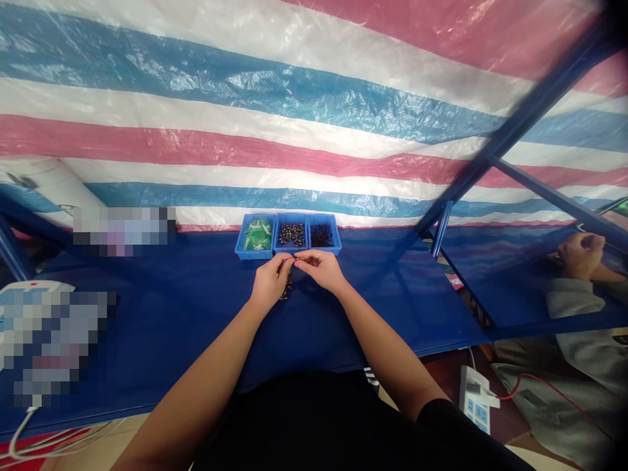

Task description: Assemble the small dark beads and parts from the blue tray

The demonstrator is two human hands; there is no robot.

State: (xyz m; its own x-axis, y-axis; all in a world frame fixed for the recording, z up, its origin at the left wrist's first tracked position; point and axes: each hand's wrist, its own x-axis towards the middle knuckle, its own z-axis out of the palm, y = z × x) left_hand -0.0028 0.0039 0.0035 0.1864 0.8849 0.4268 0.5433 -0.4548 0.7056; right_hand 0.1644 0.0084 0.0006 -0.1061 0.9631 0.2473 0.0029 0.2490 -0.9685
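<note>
My left hand and my right hand meet fingertip to fingertip just in front of three small blue bins. Both are closed in a pinch, and whatever sits between the fingers is too small to name. Partly hidden by my left hand, a small pile of brass-coloured and dark parts lies on the blue table. Green and whitish pieces fill the left bin. The middle bin holds small brass-and-dark parts like those in the pile. Thin black pieces lie in the right bin.
A striped plastic sheet hangs behind the table. Blue metal frame bars slant up on the right. Beyond them a co-worker's hands are at another blue surface. A power strip hangs low right; blurred items lie left.
</note>
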